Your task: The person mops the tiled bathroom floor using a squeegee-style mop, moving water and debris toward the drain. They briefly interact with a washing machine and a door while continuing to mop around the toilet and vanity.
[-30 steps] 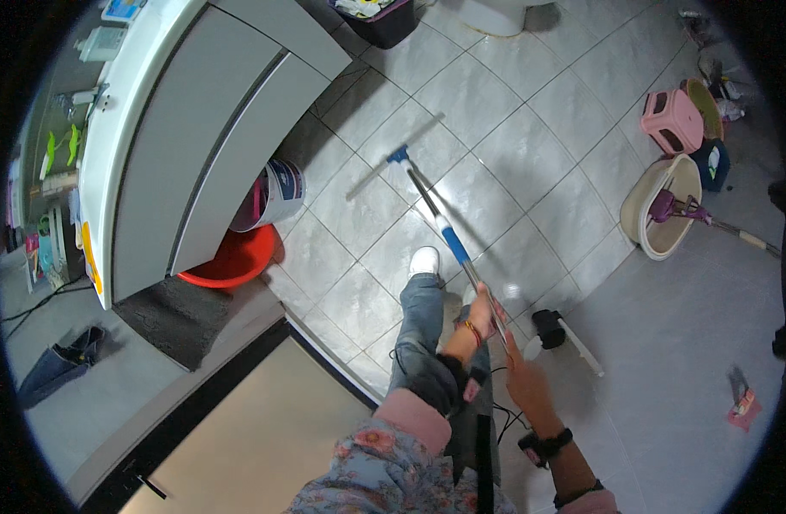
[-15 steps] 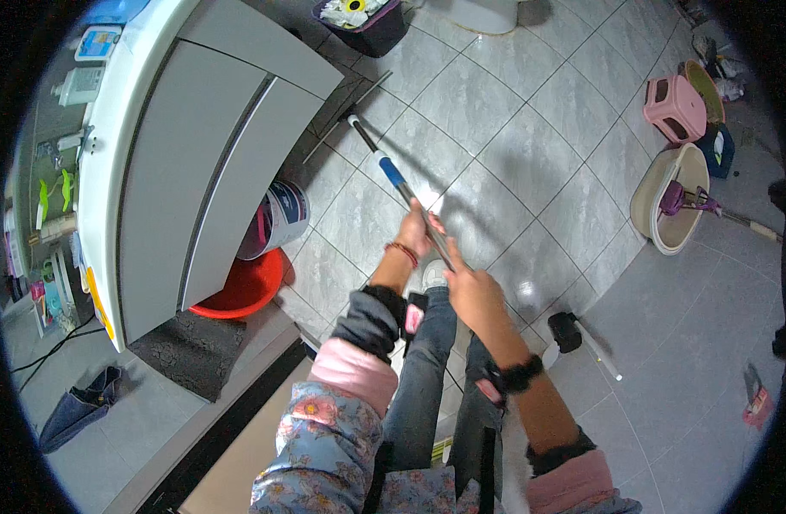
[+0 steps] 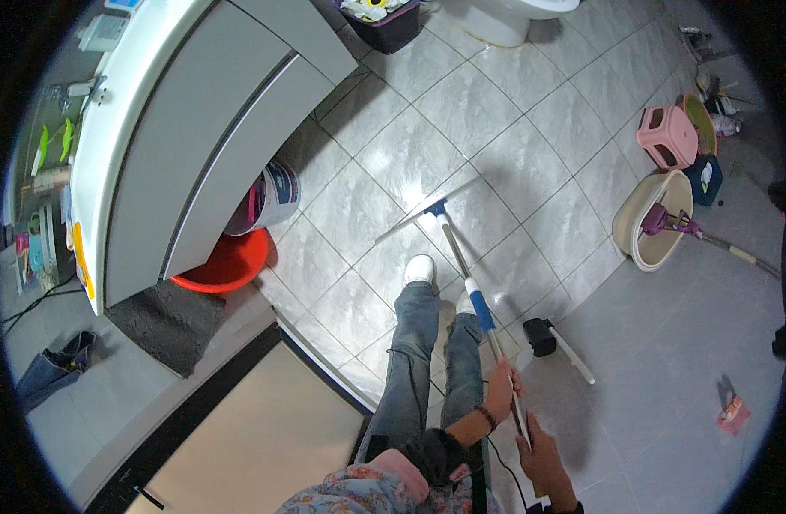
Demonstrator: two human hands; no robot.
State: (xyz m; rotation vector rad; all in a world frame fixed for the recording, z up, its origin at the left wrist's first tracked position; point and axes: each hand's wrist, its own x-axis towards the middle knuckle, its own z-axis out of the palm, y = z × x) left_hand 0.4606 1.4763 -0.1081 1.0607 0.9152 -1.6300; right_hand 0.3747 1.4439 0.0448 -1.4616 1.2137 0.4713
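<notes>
A long-handled floor squeegee slants across the tiles, its thin wide blade flat on the floor ahead of my feet. Blue parts mark the blade's joint and the middle of the pole. My left hand is closed around the pole below the lower blue sleeve. Further down, near the pole's end, my right hand is wrapped on it too, its fingers partly hidden. My white shoe stands just short of the blade.
At left are a grey cabinet, a red basin, a bucket and a dark mat. A toilet base stands far ahead. To the right are a beige tub, pink stool and black-headed brush.
Both my hands have drawn the squeegee back toward me and to the right. Its blade has left the cabinet's corner and now lies on the tiles ahead of my feet.
</notes>
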